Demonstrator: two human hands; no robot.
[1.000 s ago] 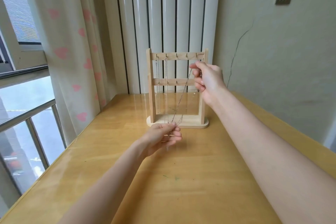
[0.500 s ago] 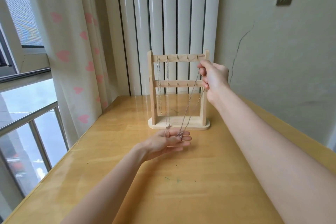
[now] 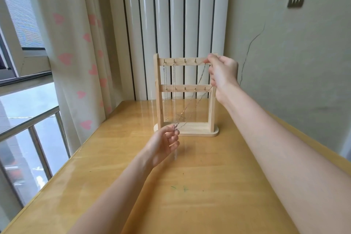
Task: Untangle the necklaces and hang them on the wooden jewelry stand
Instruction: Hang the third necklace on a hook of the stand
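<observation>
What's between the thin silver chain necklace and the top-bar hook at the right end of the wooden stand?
Nothing visible. The right hand pinches the thin silver chain necklace at the wooden stand's top bar; that hook is hidden behind the fingers. Hung chains are far left.

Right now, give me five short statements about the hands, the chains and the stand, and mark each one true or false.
1. The right hand is at the right end of the top bar of the wooden jewelry stand. True.
2. The left hand rests flat on the table, holding nothing. False: it pinches the low end of the necklace.
3. Two hung chains drop from the left hooks of the top bar. True.
4. The necklace lies coiled on the stand's base. False: it runs slanting between the two hands.
5. The stand has tipped over. False: it stands upright.
</observation>
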